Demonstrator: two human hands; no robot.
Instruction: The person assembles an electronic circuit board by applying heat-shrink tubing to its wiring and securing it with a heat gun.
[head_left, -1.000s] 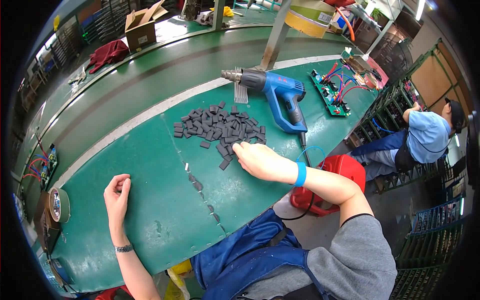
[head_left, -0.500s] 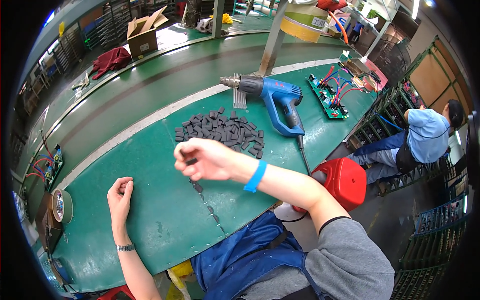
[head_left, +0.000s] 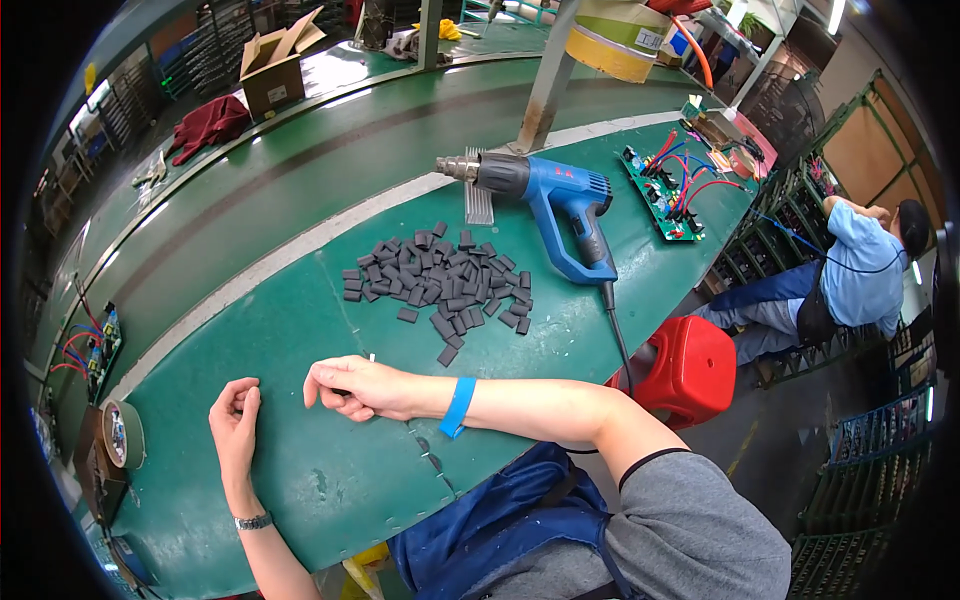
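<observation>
Evidently, the right hand [head_left: 358, 388], left of the frame's centre, is half curled; from where I stand, I cannot tell whether it grips anything. The left hand [head_left: 236, 418], farther left, rests loosely curled, nothing visible in it. The small black pieces [head_left: 435, 280] lie heaped mid-frame, presumably for easy reach. The blue heat gun [head_left: 560, 205], upper centre, points its nozzle leftward, probably clear of the forearms. Half a second earlier, the right hand was raised beside the heap; it has since dropped nearer the left.
</observation>
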